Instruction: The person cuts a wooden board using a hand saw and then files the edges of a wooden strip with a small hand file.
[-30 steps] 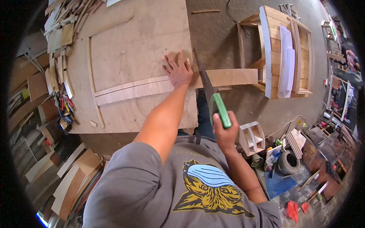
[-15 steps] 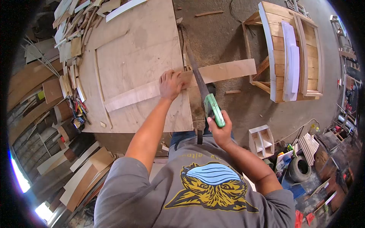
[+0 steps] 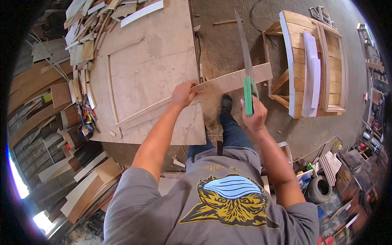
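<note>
While saw [image 3: 247,61] points forward, plank [image 3: 222,84] crosswise

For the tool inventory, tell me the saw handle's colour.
The saw handle is green, clearest in the head view.

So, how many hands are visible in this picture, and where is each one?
2. The left hand holds the long board near the edge of the table; the right hand holds the saw by its green handle. No other hand can be made out.
</note>
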The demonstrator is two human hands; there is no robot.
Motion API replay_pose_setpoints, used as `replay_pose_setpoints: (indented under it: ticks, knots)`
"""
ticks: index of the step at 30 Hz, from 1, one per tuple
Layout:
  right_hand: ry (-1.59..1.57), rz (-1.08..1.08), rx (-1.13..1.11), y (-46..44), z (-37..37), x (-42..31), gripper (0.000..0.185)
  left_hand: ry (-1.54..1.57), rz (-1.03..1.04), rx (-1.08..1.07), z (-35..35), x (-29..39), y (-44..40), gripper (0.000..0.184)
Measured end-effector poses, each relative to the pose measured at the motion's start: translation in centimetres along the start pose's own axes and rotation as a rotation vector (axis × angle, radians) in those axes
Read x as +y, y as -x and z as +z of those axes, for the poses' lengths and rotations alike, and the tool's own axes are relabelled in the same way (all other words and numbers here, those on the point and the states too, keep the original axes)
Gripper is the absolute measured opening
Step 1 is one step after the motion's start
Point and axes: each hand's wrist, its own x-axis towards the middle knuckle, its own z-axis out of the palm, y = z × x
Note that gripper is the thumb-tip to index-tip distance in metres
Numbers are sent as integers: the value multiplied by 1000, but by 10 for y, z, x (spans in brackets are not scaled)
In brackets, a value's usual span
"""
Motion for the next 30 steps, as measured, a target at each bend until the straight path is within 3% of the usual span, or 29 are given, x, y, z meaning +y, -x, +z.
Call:
replay_pose_setpoints:
  ticks: [9,16,19,25,30]
  knots:
    - [194,-34,-387,-69,93,38,20,-38,134,118,23,-28,1,30]
    - [367,-152,-598,-68,131,64,14,-173,55,10,-1,-8,2,35]
    - [367,-61,-508,-62,131,62,18,-217,67,-21,-8,-4,1,36]
    - [309,383,-194,-44,89,49,26,-251,50,-68,-8,-2,6,41]
    - [233,473,140,-39,44,58,30,-254,57,-148,-20,17,2,51]
